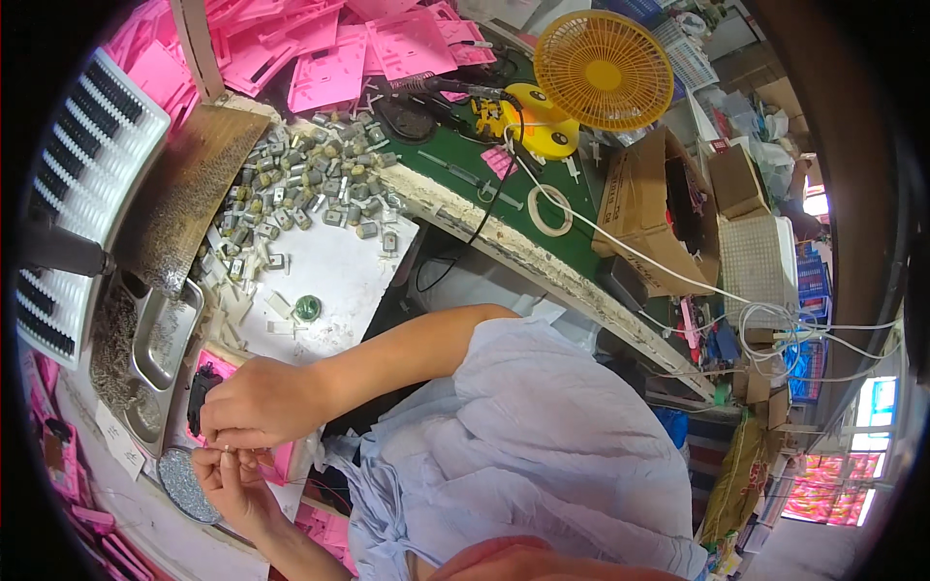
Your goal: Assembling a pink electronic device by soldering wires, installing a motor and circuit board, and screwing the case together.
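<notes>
Head view: at eight o'clock, seemingly clamping a tiny pale piece (228,448) between fingers of left hand (235,496) and right hand (266,399), over pink casing (282,463); could lose it among nearby grey granules (186,487) through a slipped pinch.

Pink casing (225,365) — black part (201,392), seemingly plain

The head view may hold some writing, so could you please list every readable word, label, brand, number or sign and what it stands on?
None reads clearly.
Cardboard box: print on its side, too small to read.
White paper slip: faint marks, too small to read.
Yellowish sack: red print, too blurred to read.
</notes>
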A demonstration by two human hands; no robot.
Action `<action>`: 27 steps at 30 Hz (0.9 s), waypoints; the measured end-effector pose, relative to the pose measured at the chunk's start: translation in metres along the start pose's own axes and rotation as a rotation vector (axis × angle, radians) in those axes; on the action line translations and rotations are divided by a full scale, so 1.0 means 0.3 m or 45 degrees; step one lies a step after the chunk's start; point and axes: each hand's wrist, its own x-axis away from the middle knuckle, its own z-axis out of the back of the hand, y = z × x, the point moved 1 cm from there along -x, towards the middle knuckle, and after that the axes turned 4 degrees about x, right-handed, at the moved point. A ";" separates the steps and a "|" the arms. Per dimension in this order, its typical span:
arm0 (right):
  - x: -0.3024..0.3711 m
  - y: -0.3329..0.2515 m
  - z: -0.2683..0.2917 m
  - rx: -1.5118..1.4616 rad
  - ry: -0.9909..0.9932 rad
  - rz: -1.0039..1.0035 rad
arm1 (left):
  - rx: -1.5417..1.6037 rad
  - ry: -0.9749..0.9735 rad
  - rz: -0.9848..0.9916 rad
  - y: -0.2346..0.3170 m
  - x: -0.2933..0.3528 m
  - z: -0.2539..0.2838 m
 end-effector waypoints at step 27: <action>0.043 0.001 -0.007 0.052 -0.637 0.094 | -0.288 0.268 0.420 -0.012 0.086 0.371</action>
